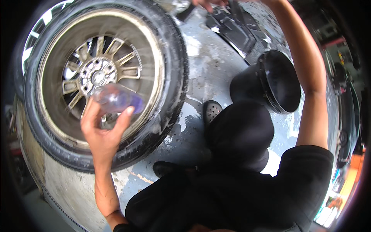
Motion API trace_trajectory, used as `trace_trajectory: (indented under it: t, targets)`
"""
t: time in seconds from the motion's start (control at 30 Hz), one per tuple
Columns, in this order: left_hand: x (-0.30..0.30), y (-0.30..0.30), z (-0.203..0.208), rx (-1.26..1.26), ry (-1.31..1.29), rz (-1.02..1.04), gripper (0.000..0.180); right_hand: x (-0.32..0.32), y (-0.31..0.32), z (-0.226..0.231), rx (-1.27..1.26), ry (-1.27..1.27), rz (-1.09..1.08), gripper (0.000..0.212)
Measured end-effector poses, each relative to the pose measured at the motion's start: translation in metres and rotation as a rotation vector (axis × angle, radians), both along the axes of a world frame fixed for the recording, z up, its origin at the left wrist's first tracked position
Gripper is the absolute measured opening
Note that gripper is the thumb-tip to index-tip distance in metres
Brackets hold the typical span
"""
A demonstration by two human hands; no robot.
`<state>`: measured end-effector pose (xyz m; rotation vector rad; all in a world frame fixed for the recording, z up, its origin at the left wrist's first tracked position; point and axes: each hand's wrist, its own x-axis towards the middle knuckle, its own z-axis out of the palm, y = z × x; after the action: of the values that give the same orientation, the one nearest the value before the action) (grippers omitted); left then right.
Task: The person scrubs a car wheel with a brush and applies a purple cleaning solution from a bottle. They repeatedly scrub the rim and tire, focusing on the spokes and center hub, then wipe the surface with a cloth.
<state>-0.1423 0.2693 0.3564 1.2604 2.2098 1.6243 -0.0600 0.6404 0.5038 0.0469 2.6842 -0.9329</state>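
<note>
In front of the upright car wheel point(176, 73), my left hand point(104, 133) grips a clear plastic bottle point(119, 99) with purplish liquid in it. The bottle lies on its side in my fingers and is blurred by motion. Behind it show the wheel's dirty metal spokes and hub, seen through the rim. My right arm stretches far forward, and my right hand point(210, 4) is partly cut off by the upper edge. Its fingers look curled beside a dark, flat-ended object point(186, 12). What kind of thing that is cannot be made out.
A black bucket point(247, 83) stands on the wet, stained floor point(208, 62) to the right of the wheel. Beyond it lies a black moulded plastic piece point(234, 33). My bent knee point(239, 133) and dark clogs point(211, 112) are close to the tyre. Another wheel point(33, 34) shows behind at the left.
</note>
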Motion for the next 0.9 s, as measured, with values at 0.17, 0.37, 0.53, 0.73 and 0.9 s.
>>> trace_trajectory:
  t: [0.17,0.37,0.53,0.73,0.9]
  targets:
    - [0.028,0.101,-0.01,0.002,-0.096,-0.312,0.04,0.071,0.077,-0.1,0.228,-0.15,-0.115,0.032]
    - [0.068,0.213,-0.073,-0.155,-0.195,-0.359,0.047,0.151,0.089,-0.099,0.267,-0.324,-0.518,0.033]
    - [0.111,0.263,-0.169,-0.056,0.02,-0.095,0.041,0.268,0.212,-0.209,0.372,-0.877,0.22,0.03]
    - [0.134,0.269,-0.296,-0.213,-0.132,-0.025,0.041,0.267,0.269,-0.4,0.536,-0.937,0.026,0.033]
    - [0.137,0.26,-0.319,-0.307,-0.172,-0.096,0.053,0.171,0.241,-0.44,0.551,-0.653,-0.374,0.033]
